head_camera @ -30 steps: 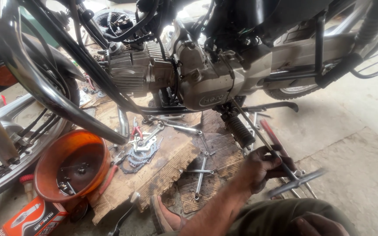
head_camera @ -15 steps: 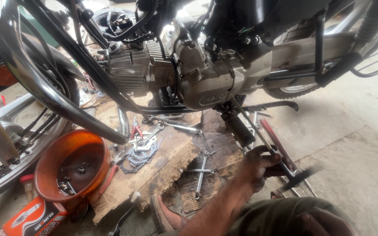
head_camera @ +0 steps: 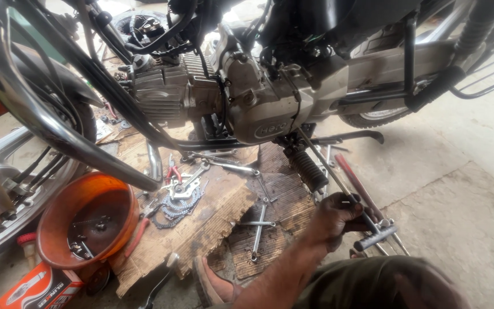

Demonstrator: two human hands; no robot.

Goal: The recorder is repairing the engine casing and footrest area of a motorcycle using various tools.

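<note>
A rough grey concrete floor [head_camera: 458, 189] carries a silver-engined black-framed motorcycle [head_camera: 258, 103] propped over torn brown corrugated cardboard [head_camera: 212, 217]. A round orange plastic basin [head_camera: 87, 226], grimy inside, holds small metal parts. The right hand [head_camera: 338, 217], its grip wrapped tight, clasps a dark metal T-handle wrench [head_camera: 373, 236] low on the floor beside the ribbed black footpeg [head_camera: 307, 169]. The left hand is out of view.

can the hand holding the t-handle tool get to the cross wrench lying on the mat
Probably yes. The hand is just right of the cross wrench, nothing lies between them, but it grips a T-handle tool.
</note>
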